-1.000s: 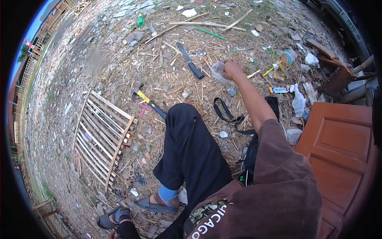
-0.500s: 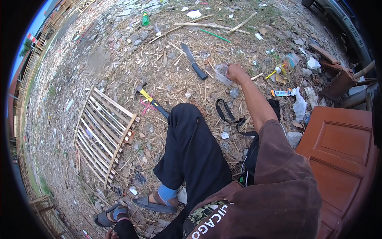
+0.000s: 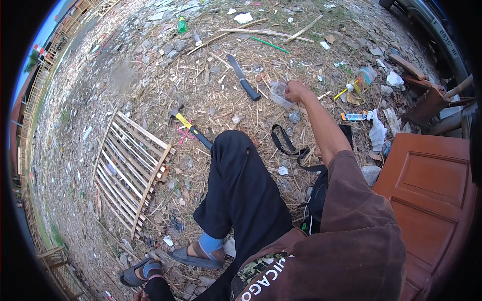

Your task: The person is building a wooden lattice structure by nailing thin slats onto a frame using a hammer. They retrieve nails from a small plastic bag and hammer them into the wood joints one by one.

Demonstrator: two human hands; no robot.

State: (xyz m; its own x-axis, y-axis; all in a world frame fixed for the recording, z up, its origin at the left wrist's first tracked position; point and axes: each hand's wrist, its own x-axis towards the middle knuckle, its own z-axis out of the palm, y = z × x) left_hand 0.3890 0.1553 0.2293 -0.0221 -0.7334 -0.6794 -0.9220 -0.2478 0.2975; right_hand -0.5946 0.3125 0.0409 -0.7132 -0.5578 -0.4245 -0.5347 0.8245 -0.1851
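Observation:
My right hand (image 3: 295, 91) reaches far out with bent, closed fingers at the right side of a small clear plastic tub (image 3: 279, 99). The fingertips are hidden, so I cannot tell whether they pinch the rim or something inside. Left of the tub lies a machete (image 3: 240, 73) with a black handle. A hammer (image 3: 192, 128) with a yellow and black handle rests by my raised knee. Only a bit of my left hand (image 3: 140, 296) shows at the lower edge, near my sandalled foot; its fingers are mostly cut off.
A panel of bamboo slats (image 3: 131, 169) lies on the littered ground to the left. A black strap (image 3: 282, 143) and bag (image 3: 317, 200) are beside my right thigh. A brown wooden door panel (image 3: 427, 188) stands at the right. Bamboo sticks (image 3: 266, 33) and a vehicle (image 3: 437, 30) lie beyond.
My right hand has shifted very slightly at the tub, whose opening shows more plainly now. Nothing else has visibly moved, apart from a slight shift of the view.

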